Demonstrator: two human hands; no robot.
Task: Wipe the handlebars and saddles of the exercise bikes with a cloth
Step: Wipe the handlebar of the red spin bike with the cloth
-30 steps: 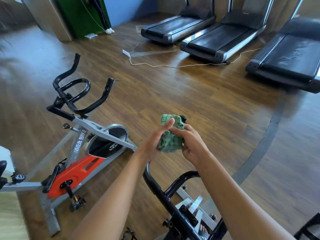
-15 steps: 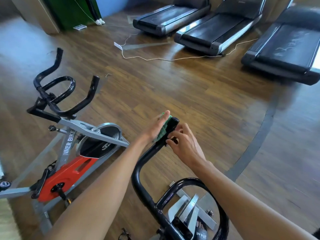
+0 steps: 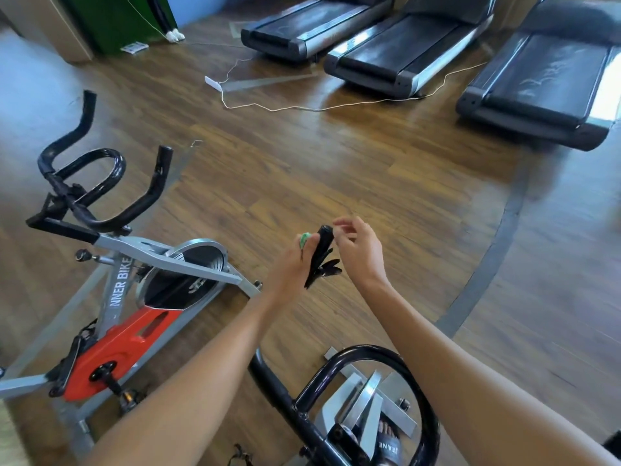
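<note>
Head view: I see my left hand (image 3: 291, 264) pressing a soft green checked cloth (image 3: 305, 239) against the tip of the near bike's black tubular handlebar (image 3: 322, 245), its grip wrapped about bar and cloth, though fingers are partly hidden. My right hand (image 3: 360, 252) hovers just beside the tip, fingers loosely curled, pinching nothing. I judge the cloth light and limp, best bunched in the palm; the bar is rigid, and torn grip tape flaps below.

Glossy black metal handlebar (image 3: 339, 375); green cloth (image 3: 305, 239); polished wood floor (image 3: 336, 183).
</note>
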